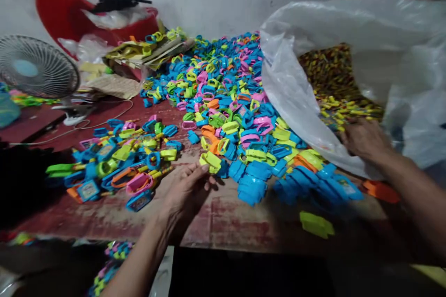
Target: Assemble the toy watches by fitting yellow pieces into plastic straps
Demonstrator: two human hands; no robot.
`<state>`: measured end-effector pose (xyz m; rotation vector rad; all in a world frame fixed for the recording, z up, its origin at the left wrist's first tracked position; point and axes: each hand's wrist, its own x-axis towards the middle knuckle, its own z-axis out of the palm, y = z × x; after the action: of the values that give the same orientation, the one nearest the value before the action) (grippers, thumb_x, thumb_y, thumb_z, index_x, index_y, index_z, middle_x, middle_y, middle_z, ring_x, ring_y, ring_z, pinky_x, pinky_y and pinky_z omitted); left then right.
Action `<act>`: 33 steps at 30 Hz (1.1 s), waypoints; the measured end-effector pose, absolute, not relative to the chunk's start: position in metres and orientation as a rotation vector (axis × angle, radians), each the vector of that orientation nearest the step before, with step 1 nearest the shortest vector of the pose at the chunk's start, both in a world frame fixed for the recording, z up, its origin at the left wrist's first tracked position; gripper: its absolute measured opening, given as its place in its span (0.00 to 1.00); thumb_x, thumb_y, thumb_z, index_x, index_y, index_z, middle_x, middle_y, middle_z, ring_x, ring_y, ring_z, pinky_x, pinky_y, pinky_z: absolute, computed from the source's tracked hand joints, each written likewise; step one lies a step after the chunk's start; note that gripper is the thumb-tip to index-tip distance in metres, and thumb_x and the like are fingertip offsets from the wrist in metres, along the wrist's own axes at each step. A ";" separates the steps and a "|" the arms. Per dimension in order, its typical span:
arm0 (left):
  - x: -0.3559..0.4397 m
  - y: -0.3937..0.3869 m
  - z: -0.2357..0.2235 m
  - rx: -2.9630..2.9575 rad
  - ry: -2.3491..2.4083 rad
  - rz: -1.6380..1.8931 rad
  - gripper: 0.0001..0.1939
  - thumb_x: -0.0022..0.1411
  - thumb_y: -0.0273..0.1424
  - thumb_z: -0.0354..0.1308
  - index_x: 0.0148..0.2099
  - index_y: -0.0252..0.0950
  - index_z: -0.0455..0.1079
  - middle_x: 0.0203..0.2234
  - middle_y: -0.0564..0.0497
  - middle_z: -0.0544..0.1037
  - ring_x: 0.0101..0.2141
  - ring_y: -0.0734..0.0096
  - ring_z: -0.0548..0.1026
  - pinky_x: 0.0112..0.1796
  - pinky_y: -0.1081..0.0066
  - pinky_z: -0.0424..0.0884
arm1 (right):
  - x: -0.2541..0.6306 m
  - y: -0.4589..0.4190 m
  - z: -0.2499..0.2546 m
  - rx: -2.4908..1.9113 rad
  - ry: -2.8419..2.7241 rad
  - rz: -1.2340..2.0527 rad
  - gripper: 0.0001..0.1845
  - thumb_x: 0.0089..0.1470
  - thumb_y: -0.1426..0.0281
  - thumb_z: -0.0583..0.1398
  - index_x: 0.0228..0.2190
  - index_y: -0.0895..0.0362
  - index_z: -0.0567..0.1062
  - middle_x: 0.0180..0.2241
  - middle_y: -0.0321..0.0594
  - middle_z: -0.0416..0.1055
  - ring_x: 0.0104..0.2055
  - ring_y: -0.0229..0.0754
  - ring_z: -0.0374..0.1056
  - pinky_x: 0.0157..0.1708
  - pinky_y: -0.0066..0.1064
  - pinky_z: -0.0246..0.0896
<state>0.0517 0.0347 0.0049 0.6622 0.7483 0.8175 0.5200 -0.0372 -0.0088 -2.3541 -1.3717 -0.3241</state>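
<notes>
My left hand (191,182) is closed in a pinch on a yellow-green plastic toy watch (211,161), just above the table's worn red top. At the right, my right hand (367,141) reaches into a big white plastic bag (285,79). Its fingertips are among small yellow pieces (348,106), blurred and partly hidden, so whether they grip one cannot be seen. A large heap of toy watches (223,88) in blue, pink, green and orange spreads in front of my hands. Left of my left hand lies a smaller pile (121,158), with thin yellow pieces sticking out of it.
A desk fan (38,67) stands at the left, its white cord running over the table (195,232). Behind are a red plastic chair-like shape (59,14) and stacked cardboard (149,53). One loose yellow-green piece (316,224) lies near the front edge.
</notes>
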 end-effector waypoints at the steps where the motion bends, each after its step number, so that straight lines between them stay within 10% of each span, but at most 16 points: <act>1: 0.050 0.034 0.004 0.647 0.751 0.819 0.08 0.53 0.28 0.68 0.31 0.32 0.72 0.23 0.51 0.77 0.24 0.78 0.74 0.26 0.81 0.70 | 0.519 -0.039 -0.003 -2.353 -1.392 -0.410 0.19 0.57 0.73 0.59 0.16 0.54 0.65 0.29 0.52 0.73 0.45 0.55 0.71 0.43 0.44 0.63; 5: 0.046 0.036 -0.001 0.605 0.749 0.802 0.05 0.56 0.26 0.65 0.32 0.31 0.71 0.19 0.51 0.76 0.20 0.77 0.74 0.22 0.81 0.69 | 0.470 -0.050 0.035 -2.131 -1.438 -0.701 0.08 0.58 0.74 0.58 0.31 0.56 0.77 0.36 0.57 0.74 0.47 0.57 0.71 0.42 0.42 0.62; 10: 0.047 0.032 -0.009 0.641 0.752 0.790 0.06 0.57 0.26 0.64 0.34 0.31 0.70 0.22 0.50 0.77 0.23 0.75 0.76 0.25 0.80 0.71 | 0.308 -0.056 0.042 -1.787 -1.931 -0.305 0.19 0.59 0.73 0.55 0.50 0.54 0.75 0.44 0.51 0.75 0.48 0.59 0.70 0.46 0.49 0.66; 23: 0.023 0.022 -0.035 0.964 0.937 0.815 0.20 0.52 0.37 0.67 0.44 0.36 0.66 0.32 0.48 0.80 0.30 0.64 0.80 0.31 0.69 0.75 | 0.189 -0.071 -0.002 -1.716 -1.612 0.288 0.09 0.52 0.75 0.61 0.38 0.58 0.73 0.25 0.34 0.71 0.26 0.39 0.68 0.28 0.29 0.64; 33: -0.002 0.046 0.022 2.387 1.461 0.474 0.12 0.62 0.39 0.55 0.40 0.36 0.75 0.27 0.49 0.80 0.27 0.65 0.77 0.30 0.71 0.66 | 0.192 -0.105 -0.024 -1.598 -1.376 0.795 0.05 0.60 0.67 0.58 0.37 0.55 0.72 0.32 0.36 0.75 0.33 0.38 0.72 0.31 0.26 0.64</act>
<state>-0.0017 0.0459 0.0218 2.3874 1.4614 0.4736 0.1923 -0.1055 -0.0238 -1.5984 -1.3761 0.7953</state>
